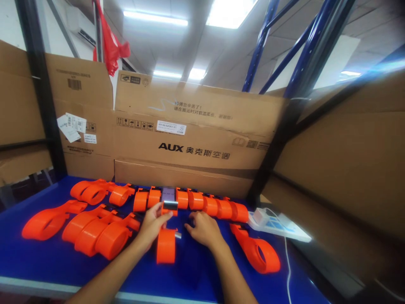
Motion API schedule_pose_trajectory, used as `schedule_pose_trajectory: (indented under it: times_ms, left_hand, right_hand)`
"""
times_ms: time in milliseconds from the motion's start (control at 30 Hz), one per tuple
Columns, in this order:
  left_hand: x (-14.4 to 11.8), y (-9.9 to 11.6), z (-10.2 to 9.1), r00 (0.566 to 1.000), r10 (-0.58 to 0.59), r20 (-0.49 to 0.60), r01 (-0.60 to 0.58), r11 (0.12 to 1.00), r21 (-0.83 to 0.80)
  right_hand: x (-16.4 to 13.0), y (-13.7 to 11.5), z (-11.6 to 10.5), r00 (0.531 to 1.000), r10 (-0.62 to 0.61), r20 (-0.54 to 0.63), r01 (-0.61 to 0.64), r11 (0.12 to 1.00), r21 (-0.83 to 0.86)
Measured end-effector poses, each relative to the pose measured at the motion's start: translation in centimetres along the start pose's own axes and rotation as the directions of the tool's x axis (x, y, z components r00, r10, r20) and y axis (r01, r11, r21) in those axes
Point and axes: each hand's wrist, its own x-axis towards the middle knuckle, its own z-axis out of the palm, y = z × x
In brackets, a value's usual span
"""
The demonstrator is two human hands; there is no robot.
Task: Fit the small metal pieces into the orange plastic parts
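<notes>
Forearms: both reach in from the near edge of the blue table (pixel 38 261) toward the orange strap roll (pixel 166 246) standing at its middle.
Left hand (pixel 152 226): just left of the roll, fingers pinched together on a small metal buckle piece (pixel 170 206) above the roll.
Strap roll: between the two hands, near the table's front, a short tail with a metal tip sticking out to its right.
Right hand (pixel 204 228): just right of the roll, fingers curled down onto the table; whether it grips anything I cannot tell.
Handling: the roll looks light, stiff-walled plastic webbing, smooth and a little slippery; best taken around its flat sides or by the buckle end.
Other straps: loops (pixel 95 232) left of the roll, a row (pixel 205 205) behind it, one loop (pixel 257 253) to the right.
Surface: glossy blue tabletop, white power strip (pixel 278 228) far right of the roll.
Room: cardboard cartons (pixel 196 139) walled behind the roll, blue racking and ceiling lights above.
</notes>
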Motion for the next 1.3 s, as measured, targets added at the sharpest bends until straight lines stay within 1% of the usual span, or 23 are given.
schedule_pose_trajectory:
  times_ms: [100, 200, 300, 400, 467, 533, 567, 633, 700, 767, 900, 967, 1000, 1100, 1167, 1233, 1300]
  left_hand:
    - [0.0, -0.2, -0.1, 1.000, -0.001, -0.005, 0.001, 1.000, 0.009]
    - [0.0, -0.3, -0.1, 1.000, -0.004, -0.010, 0.005, 1.000, 0.015]
    - [0.1, -0.3, -0.1, 1.000, 0.002, -0.017, -0.001, 1.000, 0.013]
    - [0.1, -0.3, -0.1, 1.000, 0.008, -0.015, -0.008, 1.000, 0.016]
    - [0.1, -0.4, -0.1, 1.000, 0.007, -0.021, -0.006, 1.000, 0.021]
    - [0.1, -0.5, -0.1, 1.000, 0.002, -0.032, -0.001, 1.000, 0.031]
    - [0.1, -0.6, -0.1, 0.999, 0.001, -0.034, 0.001, 0.999, 0.036]
    - [0.1, -0.7, -0.2, 0.999, 0.001, -0.033, 0.001, 0.999, 0.040]
    - [0.2, -0.7, -0.2, 1.000, 0.005, -0.027, -0.005, 0.999, 0.033]
    - [0.2, -0.6, -0.2, 1.000, 0.014, -0.023, -0.013, 1.000, 0.025]
    - [0.2, -0.5, -0.2, 0.999, 0.020, -0.026, -0.019, 1.000, 0.023]
    - [0.2, -0.5, -0.2, 0.999, 0.017, -0.030, -0.016, 1.000, 0.027]
    - [0.2, -0.5, -0.2, 0.999, 0.016, -0.032, -0.015, 0.999, 0.031]
    - [0.2, -0.7, -0.2, 0.999, 0.016, -0.034, -0.015, 0.999, 0.040]
    - [0.2, -0.8, -0.2, 0.999, 0.014, -0.035, -0.013, 0.999, 0.037]
    - [0.2, -0.9, -0.2, 0.999, 0.010, -0.041, -0.008, 0.999, 0.031]
    - [0.3, -1.0, -0.3, 0.999, 0.003, -0.045, -0.002, 1.000, 0.026]
  right_hand:
    - [0.1, -0.4, 0.1, 0.997, -0.027, 0.077, 0.027, 1.000, 0.005]
    - [0.1, -0.6, 0.2, 0.993, -0.060, 0.105, 0.055, 0.997, 0.045]
    - [0.2, -0.5, 0.5, 0.995, -0.080, 0.067, 0.070, 0.988, 0.138]
    - [0.5, -0.4, 1.1, 0.995, -0.089, -0.039, 0.097, 0.945, 0.312]
    - [0.9, -0.5, 1.6, 0.986, -0.051, -0.158, 0.120, 0.878, 0.464]
    - [1.2, -0.8, 2.0, 0.966, 0.033, -0.258, 0.139, 0.773, 0.619]
    - [1.2, -1.0, 2.1, 0.957, 0.072, -0.280, 0.148, 0.709, 0.690]
    - [1.2, -1.5, 2.1, 0.956, 0.100, -0.276, 0.171, 0.575, 0.800]
    - [1.1, -2.0, 1.8, 0.966, 0.063, -0.250, 0.191, 0.479, 0.857]
    - [0.9, -2.4, 1.5, 0.968, 0.020, -0.250, 0.218, 0.427, 0.878]
    - [0.8, -2.9, 1.2, 0.958, -0.014, -0.288, 0.274, 0.355, 0.894]
    - [0.9, -3.0, 1.3, 0.951, -0.037, -0.306, 0.298, 0.360, 0.884]
    - [0.9, -2.9, 1.3, 0.946, -0.050, -0.321, 0.316, 0.382, 0.869]
    - [1.0, -2.6, 1.4, 0.921, -0.075, -0.381, 0.366, 0.500, 0.785]
    - [1.0, -2.5, 1.5, 0.912, -0.078, -0.403, 0.371, 0.579, 0.727]
    - [0.9, -2.5, 1.6, 0.908, -0.080, -0.412, 0.366, 0.634, 0.682]
    - [0.8, -2.6, 1.7, 0.903, -0.098, -0.418, 0.372, 0.664, 0.649]
